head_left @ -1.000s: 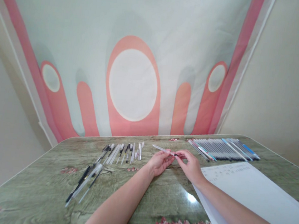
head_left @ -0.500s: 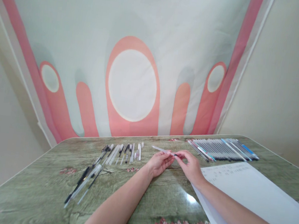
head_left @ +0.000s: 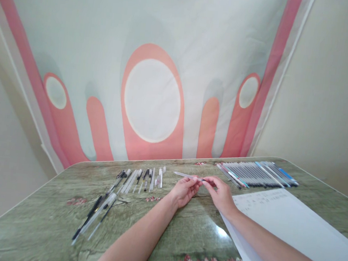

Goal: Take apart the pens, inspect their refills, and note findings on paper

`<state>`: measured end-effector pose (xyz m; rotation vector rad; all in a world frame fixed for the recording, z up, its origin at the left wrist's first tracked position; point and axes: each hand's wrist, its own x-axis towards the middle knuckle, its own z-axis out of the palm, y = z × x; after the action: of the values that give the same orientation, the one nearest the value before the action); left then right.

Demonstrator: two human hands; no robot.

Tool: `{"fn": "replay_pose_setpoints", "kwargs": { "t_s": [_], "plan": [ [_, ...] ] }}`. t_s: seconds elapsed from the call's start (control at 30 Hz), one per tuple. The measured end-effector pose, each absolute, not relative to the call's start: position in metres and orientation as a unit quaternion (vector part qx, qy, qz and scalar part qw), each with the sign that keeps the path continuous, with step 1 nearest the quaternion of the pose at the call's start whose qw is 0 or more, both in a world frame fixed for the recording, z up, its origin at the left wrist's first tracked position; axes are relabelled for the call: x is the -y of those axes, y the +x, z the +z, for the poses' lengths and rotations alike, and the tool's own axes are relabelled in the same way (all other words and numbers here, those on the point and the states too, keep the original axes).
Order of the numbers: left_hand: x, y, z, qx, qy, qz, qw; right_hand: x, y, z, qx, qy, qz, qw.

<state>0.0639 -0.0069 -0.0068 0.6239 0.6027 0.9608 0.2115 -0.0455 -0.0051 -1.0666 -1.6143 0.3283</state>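
Near the middle of the table, my left hand is closed around a clear pen barrel, whose pale pointed end sticks out to the left. The fingertips of my right hand pinch the dark right end of the same pen. Both hands meet there, so the pen's middle is partly hidden by fingers. To the left lie several loose pen parts, clear barrels, caps and black pieces among them. Closer to me on that side are black and clear pen parts.
A row of several pens, mostly grey with a few blue and white ones, lies at the back right. White paper with faint handwriting is under my right forearm. The green table has a flower print; a patterned cloth hangs behind.
The view has shifted slightly, so everything sits a little further left. Both hands keep hold of the pen in nearly the same pose.
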Motion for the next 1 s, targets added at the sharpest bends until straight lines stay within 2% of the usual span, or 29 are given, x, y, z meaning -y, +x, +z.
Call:
{"fn": "replay_pose_setpoints", "kwargs": {
  "t_s": [0.53, 1.0],
  "plan": [
    [0.0106, 0.0698, -0.0067, -0.278, 0.305, 0.484, 0.772, 0.045, 0.211, -0.0071, 0.708, -0.464, 0.082, 0.526],
    [0.0097, 0.0709, -0.01, -0.282, 0.319, 0.502, 0.752, 0.0446, 0.2116, -0.0078, 0.722, -0.423, 0.077, 0.541]
  ]
}}
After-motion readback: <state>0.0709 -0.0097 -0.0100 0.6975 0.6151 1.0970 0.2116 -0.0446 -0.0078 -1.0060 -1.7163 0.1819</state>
